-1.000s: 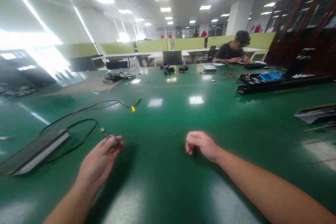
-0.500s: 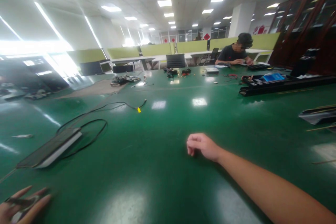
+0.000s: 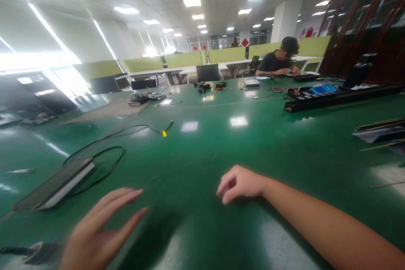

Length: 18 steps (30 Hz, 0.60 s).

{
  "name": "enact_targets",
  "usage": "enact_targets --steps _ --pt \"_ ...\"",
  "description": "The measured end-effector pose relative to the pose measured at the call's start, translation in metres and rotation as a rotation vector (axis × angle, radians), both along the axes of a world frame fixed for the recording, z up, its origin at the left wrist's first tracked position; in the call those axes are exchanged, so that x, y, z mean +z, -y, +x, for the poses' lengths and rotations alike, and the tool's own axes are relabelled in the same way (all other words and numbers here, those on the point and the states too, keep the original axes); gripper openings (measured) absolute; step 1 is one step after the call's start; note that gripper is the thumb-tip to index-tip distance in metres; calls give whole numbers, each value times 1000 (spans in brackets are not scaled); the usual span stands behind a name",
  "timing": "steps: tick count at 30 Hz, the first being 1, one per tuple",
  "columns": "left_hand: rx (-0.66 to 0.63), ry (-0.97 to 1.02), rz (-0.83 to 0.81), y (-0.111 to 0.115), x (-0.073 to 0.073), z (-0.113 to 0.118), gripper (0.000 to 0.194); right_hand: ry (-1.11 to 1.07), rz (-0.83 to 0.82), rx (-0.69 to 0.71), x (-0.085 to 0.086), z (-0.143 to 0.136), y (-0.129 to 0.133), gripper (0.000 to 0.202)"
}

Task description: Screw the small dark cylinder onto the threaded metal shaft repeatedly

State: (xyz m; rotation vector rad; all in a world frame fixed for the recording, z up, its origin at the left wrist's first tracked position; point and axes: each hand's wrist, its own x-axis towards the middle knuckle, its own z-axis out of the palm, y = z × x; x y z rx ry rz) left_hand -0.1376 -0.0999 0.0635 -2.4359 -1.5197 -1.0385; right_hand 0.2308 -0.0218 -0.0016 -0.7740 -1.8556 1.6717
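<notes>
My left hand (image 3: 103, 225) is over the green table (image 3: 196, 152) at the lower left, its thumb and fingers spread with nothing between them. Behind its wrist, at the bottom left edge, lies a blurred dark and grey object (image 3: 38, 252). Near the middle of the table is my right hand (image 3: 238, 184), fingers curled toward the thumb. Something small and dark may be at its fingertips, but I cannot make it out.
A long grey bar-shaped device (image 3: 55, 183) lies at left with a black cable (image 3: 122, 156). A yellow tag (image 3: 164, 133) hangs on another cable end. Black rails (image 3: 332, 99) are at right. A person (image 3: 275, 63) sits across the table, near a white box (image 3: 251, 83).
My left hand has come up and to the right, letting go of the dark and grey object. My right hand has shifted slightly down and left, its thumb now lower. The view has turned a little.
</notes>
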Motion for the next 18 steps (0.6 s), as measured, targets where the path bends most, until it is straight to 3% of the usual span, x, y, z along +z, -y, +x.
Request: enact_targets --steps 5,8,13,18 --pt "-411 3 -356 -25 -4 100 50 48 46 90 -1 2 2 44" --pt "-557 19 -559 -33 -6 142 44 23 15 128 1 3 3 44" --pt "-617 124 -577 -35 -19 163 19 0 -30 170 3 3 4 36" --pt "-524 126 -559 -32 -15 154 13 37 -66 145 0 1 5 41"
